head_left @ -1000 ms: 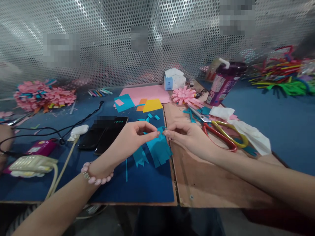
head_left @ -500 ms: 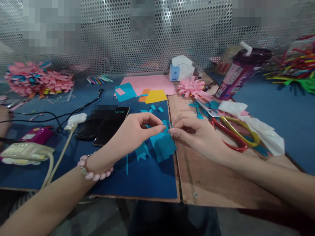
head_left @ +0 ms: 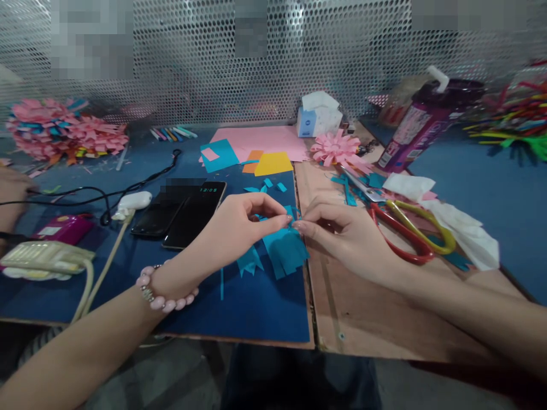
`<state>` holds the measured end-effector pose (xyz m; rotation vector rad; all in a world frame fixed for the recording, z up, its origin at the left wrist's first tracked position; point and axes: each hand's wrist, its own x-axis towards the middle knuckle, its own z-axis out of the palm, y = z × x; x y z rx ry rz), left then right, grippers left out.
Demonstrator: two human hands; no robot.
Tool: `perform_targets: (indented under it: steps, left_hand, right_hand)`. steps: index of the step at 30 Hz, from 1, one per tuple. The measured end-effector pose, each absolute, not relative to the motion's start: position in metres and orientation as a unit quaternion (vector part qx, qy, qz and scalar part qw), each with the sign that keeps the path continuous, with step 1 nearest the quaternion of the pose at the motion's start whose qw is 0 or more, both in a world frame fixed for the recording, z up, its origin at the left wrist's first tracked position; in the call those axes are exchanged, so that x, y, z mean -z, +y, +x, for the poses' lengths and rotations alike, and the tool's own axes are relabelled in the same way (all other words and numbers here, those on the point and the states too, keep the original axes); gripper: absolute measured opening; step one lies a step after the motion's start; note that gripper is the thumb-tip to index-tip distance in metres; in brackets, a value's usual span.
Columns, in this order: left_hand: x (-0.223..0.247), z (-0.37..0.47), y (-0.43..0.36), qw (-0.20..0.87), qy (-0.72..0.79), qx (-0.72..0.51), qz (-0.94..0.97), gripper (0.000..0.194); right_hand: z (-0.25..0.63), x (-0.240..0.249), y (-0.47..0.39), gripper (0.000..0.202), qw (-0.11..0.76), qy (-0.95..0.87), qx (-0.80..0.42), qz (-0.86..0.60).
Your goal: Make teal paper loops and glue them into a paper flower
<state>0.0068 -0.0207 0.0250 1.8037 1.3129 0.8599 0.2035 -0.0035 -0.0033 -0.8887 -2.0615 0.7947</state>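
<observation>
Both forearms reach in from the near side, the left from 8 o'clock and the right from 4 o'clock, and meet above the desk (head_left: 265, 322). The left hand (head_left: 237, 225) has its back up, wrist slightly bent, thumb and forefinger tips brought together and pointing to 3 o'clock; a beaded bracelet (head_left: 158, 302) circles the wrist. The right hand (head_left: 342, 236) mirrors it, thumb tip against the curled forefinger, aimed at 9 o'clock. The two pinches nearly meet, with a thin blue strip (head_left: 298, 211) showing between them; its ends are too small to make out, so which fingers grip it cannot be told.

The fringed blue paper (head_left: 285, 256) lies under the fingertips, toward 6 o'clock from them, with a smaller blue cut piece (head_left: 250, 263) at its 9 o'clock side. From the fingertips, two phones (head_left: 199, 213) lie at 9 o'clock, beyond the left hand, and a yellow sheet (head_left: 273, 164) at about 11. The pink paper flower (head_left: 335, 149) sits at 1 o'clock, scissors (head_left: 361, 187) with red and yellow handles stretch from 2 to 3, and a purple cup (head_left: 410, 136) leans at 2, farther off.
</observation>
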Motion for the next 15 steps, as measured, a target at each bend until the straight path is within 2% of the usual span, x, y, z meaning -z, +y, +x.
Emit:
perform_targets:
  steps: [15]
  left_hand:
    - [-0.0214,0.0051,-0.0189,0.368,0.513,-0.338,0.698,0.018]
  right_hand:
    - [0.2067,0.0014,-0.0042,0.024,0.392,-0.798,-0.295,-0.349]
